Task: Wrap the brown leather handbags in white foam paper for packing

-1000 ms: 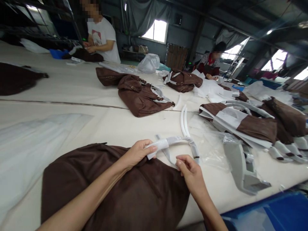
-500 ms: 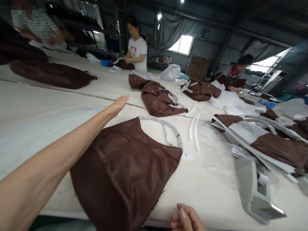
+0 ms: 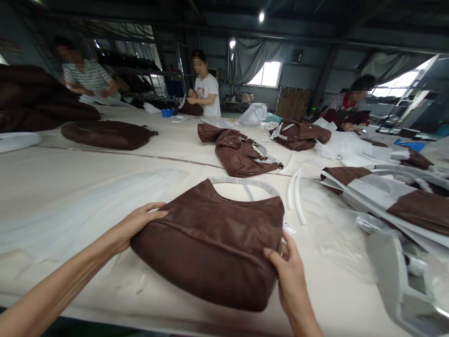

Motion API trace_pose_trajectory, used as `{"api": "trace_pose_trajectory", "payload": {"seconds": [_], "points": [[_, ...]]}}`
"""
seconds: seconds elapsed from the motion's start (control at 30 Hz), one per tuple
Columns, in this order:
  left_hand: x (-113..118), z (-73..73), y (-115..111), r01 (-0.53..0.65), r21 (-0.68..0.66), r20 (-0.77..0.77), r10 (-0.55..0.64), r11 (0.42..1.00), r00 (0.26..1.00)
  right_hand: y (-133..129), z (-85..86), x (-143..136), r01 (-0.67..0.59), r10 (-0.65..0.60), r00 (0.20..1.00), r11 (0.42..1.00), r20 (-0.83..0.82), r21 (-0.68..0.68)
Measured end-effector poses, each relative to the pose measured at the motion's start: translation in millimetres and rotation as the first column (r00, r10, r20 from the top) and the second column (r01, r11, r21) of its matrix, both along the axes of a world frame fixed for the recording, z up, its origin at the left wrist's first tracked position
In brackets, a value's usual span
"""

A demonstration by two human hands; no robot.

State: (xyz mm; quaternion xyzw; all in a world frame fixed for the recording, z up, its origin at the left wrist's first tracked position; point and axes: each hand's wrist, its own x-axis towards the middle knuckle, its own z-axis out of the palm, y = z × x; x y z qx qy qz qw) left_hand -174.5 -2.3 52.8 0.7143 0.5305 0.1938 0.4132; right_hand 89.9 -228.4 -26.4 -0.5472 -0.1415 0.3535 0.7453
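Observation:
A dark brown leather handbag (image 3: 213, 238) lies in front of me on the pale table (image 3: 87, 173), its base toward me. Its strap (image 3: 245, 180), wrapped in whitish film, loops away at the far side. My left hand (image 3: 143, 222) grips the bag's left edge, thumb on top. At the right side, my right hand (image 3: 289, 262) is closed round the bag's edge with the thumb on the front. A small white tag (image 3: 289, 228) shows just beyond the right edge. The fingers under the bag are partly hidden.
A tape dispenser (image 3: 396, 276) and clear plastic bags (image 3: 340, 234) lie to the right, near two white foam strips (image 3: 296, 196). Thin white sheets (image 3: 80, 210) are at left. More brown bags (image 3: 242, 152) lie beyond. Several people (image 3: 206, 91) work across the table.
My left hand has come back from beyond the bag to its left edge. My right hand has risen onto its right side. The bag has turned, its base now lower and more level.

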Motion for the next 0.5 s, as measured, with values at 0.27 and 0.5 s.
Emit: {"api": "trace_pose_trajectory", "payload": {"seconds": [0.27, 0.5], "points": [[17, -22.7, -40, 0.143, 0.597, -0.119, -0.088, 0.789, 0.989, -67, 0.7, 78, 0.368, -0.038, 0.635, 0.893, 0.772, -0.259], [60, -56.3, -97, 0.590, 0.806, -0.544, -0.329, 0.052, 0.772, -57, -18.5, 31, 0.069, 0.309, 0.135, 0.945, 0.941, -0.320]]}}
